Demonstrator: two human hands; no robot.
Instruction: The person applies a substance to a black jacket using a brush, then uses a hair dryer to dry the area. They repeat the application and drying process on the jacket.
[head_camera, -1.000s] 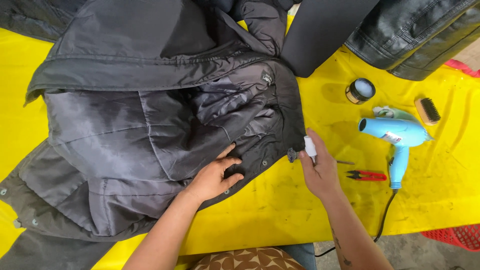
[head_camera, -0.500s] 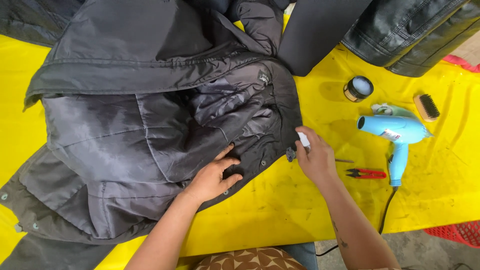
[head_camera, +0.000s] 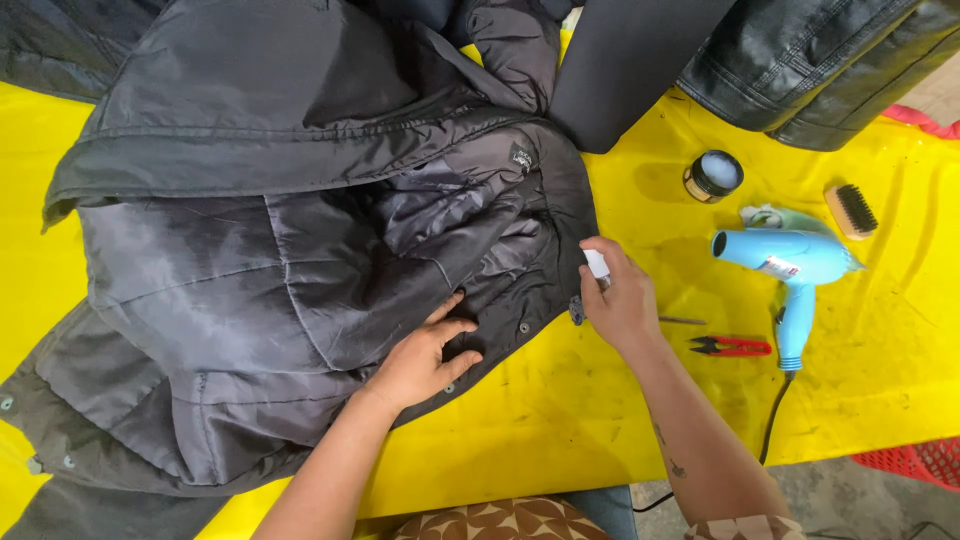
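Observation:
A dark grey padded jacket (head_camera: 300, 250) lies open on a yellow table cover (head_camera: 620, 430), lining up. My left hand (head_camera: 425, 355) presses flat on the jacket's front edge near its snap buttons. My right hand (head_camera: 620, 295) is at the jacket's right edge, closed around a small white object (head_camera: 596, 263) whose kind I cannot tell; a small dark tab (head_camera: 577, 310) of the jacket hangs just below my fingers.
To the right lie a light blue hair dryer (head_camera: 790, 270) with its cord, red snips (head_camera: 730, 347), a thin metal tool (head_camera: 683, 321), a round tin (head_camera: 714, 175) and a wooden brush (head_camera: 851, 210). Black leather garments (head_camera: 820, 60) sit at the far right, a red crate (head_camera: 915, 460) at the lower right.
My right hand has shifted slightly left and up toward the jacket edge with the white object. My left hand stays pressed on the jacket.

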